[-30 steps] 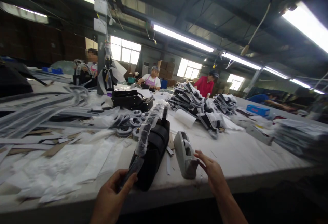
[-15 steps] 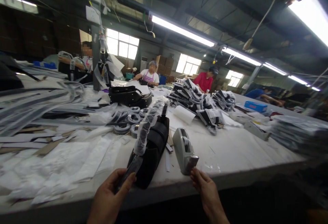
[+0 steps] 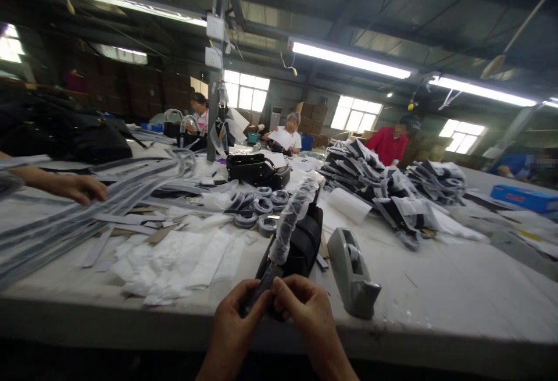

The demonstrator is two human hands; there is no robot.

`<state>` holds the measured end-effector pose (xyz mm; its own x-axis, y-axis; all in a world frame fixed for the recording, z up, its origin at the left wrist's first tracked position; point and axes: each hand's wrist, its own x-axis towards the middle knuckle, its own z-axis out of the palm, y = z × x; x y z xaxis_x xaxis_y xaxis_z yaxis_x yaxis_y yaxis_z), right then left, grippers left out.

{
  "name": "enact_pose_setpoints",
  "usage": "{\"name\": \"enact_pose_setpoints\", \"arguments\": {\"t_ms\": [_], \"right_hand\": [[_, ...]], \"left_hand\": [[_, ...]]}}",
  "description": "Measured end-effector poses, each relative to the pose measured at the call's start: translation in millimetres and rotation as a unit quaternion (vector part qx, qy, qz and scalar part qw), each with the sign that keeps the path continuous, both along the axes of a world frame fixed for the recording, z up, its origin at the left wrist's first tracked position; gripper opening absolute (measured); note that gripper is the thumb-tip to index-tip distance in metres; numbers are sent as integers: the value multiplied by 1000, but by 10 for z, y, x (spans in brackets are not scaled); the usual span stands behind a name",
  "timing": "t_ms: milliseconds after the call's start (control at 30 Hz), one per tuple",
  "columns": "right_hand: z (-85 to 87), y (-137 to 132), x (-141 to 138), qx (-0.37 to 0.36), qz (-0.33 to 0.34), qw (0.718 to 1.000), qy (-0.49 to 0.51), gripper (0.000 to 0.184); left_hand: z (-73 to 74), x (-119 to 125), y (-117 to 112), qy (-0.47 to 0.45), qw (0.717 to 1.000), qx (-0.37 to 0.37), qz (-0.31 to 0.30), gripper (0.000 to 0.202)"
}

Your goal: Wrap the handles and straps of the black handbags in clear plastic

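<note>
Near right: open passage over table; tape dispenser stands between it and bag. Left: white sheets. Far: heap.

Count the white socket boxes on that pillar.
2: an upper socket box and a lower socket box just below it. Others behind the pillar would be hidden.

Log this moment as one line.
left hand: grips lower end of wrapped handle | right hand: at same end, grip unclear | black bag: on table | tape dispenser: right of bag
</note>
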<state>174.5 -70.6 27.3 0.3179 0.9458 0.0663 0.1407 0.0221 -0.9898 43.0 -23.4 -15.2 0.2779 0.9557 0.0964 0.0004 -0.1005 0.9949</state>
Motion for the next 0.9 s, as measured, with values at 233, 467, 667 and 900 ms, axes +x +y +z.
{"name": "enact_pose_setpoints", "arguments": {"t_ms": [233,467,667,900], "right_hand": [[-14,112,-16,-46,-84,985,-146,44],[-145,10,159,-45,56,993,97,42],[-148,-45,145,-16,5,1000,26,39],[-190,-96,203,-40,38,995,80,39]], "left_hand": [[11,-27,0,6,1000,9,-9,30],[4,-60,19,-19,998,-9,-56,29],[45,-99,5,-49,994,-26,-99,29],[53,-118,67,-21,984,-105,-140,53]]}}
